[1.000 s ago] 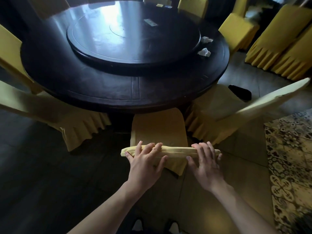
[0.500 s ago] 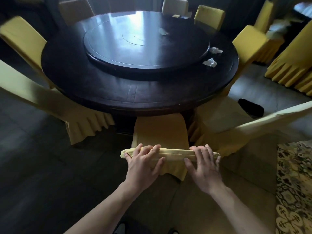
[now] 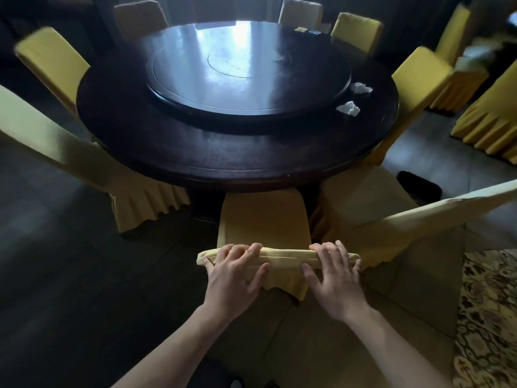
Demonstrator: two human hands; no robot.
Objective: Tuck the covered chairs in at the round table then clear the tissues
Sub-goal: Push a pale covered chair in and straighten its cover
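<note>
- The left hand (image 3: 233,274) grips the top rail of the near covered chair (image 3: 264,219), fingers curled over the front edge, thumb behind.
- The right hand (image 3: 334,277) holds the same rail just beside it, fingers draped over the top, thumb behind.
- That chair sits at six o'clock of the round table (image 3: 173,147), its seat partly under the rim.
- Two crumpled tissues (image 3: 348,108) lie on the tabletop at about three o'clock, just outside the raised turntable (image 3: 249,77), near each other but apart.
- More yellow covered chairs ring the table; the one at four o'clock (image 3: 363,208) stands angled out from it.
- A patterned rug (image 3: 486,317) lies on the floor at the right.
</note>
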